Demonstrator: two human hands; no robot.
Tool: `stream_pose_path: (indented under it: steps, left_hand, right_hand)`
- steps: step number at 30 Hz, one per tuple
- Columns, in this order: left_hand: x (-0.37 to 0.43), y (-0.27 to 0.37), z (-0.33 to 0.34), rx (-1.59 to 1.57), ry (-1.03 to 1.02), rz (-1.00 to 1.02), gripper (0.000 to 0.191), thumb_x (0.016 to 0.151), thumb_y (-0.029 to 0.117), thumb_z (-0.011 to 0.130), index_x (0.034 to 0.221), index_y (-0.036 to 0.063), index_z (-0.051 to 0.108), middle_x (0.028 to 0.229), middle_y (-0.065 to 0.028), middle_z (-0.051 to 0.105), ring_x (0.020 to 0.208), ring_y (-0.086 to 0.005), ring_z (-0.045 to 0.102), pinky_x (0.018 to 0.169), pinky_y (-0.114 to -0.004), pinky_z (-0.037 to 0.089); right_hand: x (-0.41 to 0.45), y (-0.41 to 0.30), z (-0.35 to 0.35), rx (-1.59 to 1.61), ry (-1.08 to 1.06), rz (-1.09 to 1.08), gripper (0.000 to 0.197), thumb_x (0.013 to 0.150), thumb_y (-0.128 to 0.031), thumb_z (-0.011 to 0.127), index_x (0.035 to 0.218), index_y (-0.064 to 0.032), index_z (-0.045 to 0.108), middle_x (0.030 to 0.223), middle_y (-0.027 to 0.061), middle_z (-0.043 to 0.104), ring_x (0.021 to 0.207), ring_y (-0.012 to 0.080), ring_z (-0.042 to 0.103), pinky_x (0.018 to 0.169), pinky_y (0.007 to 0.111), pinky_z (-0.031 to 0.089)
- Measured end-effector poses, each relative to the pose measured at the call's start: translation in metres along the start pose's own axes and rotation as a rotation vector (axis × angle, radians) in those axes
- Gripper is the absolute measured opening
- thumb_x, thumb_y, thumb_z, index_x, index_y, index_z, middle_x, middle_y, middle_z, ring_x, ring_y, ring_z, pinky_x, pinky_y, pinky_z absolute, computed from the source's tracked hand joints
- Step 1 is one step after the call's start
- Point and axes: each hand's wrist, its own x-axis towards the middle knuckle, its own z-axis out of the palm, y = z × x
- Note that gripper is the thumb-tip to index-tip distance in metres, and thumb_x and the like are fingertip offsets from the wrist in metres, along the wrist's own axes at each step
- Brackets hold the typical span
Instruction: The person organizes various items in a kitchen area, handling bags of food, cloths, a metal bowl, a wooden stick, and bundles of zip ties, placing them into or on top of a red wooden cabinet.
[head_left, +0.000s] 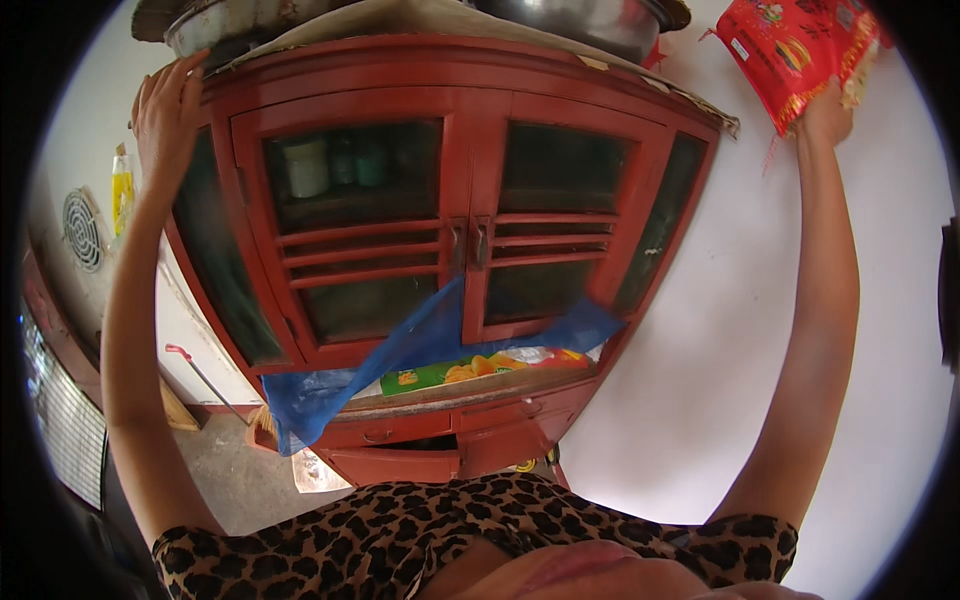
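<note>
At the upper left, my left hand (166, 112) is raised against the top corner of a red wooden cabinet (360, 64). Its fingertips reach a worn metal pot (225, 34) on top; whether they grip anything is hidden. Up at the right, my right hand (829, 116) holds a red plastic bag (787, 52) with printed pictures and gold trim by its lower edge. The bag is beside the cabinet's top, in front of the white wall. Both arms are stretched high.
A shiny metal basin (570, 22) stands on the cabinet top over a cloth or paper cover (360, 19). Blue mesh fabric (405, 337) hangs across the open shelf, which holds a green printed package (409, 379). A broom (262, 420) and dustpan stand on the floor at left.
</note>
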Motion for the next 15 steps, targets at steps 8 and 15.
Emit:
stream_pose_path:
  steps: [8, 15]
  left_hand:
    - [0.027, -0.056, -0.010, 0.093, -0.345, 0.119, 0.024, 0.088, 0.018, 0.056, 0.108, 0.0105, 0.065, 0.103, -0.0091, 0.066, 0.100, -0.0274, 0.057, 0.092, -0.039, 0.041]
    - [0.045, -0.069, -0.015, 0.134, -0.382, 0.354, 0.020, 0.089, 0.013, 0.054, 0.104, 0.0067, 0.065, 0.100, -0.0113, 0.064, 0.099, -0.0284, 0.057, 0.094, -0.039, 0.040]
  right_hand:
    - [0.006, 0.154, 0.110, -0.328, -0.553, 0.049, 0.068, 0.084, -0.033, 0.059, 0.134, 0.0052, 0.033, 0.111, 0.0262, 0.060, 0.101, 0.0354, 0.060, 0.087, 0.039, 0.047]
    - [-0.037, 0.130, 0.110, -1.140, -0.733, -0.225, 0.062, 0.083, -0.038, 0.050, 0.135, -0.0070, 0.037, 0.116, 0.0249, 0.059, 0.109, 0.0435, 0.055, 0.095, 0.055, 0.038]
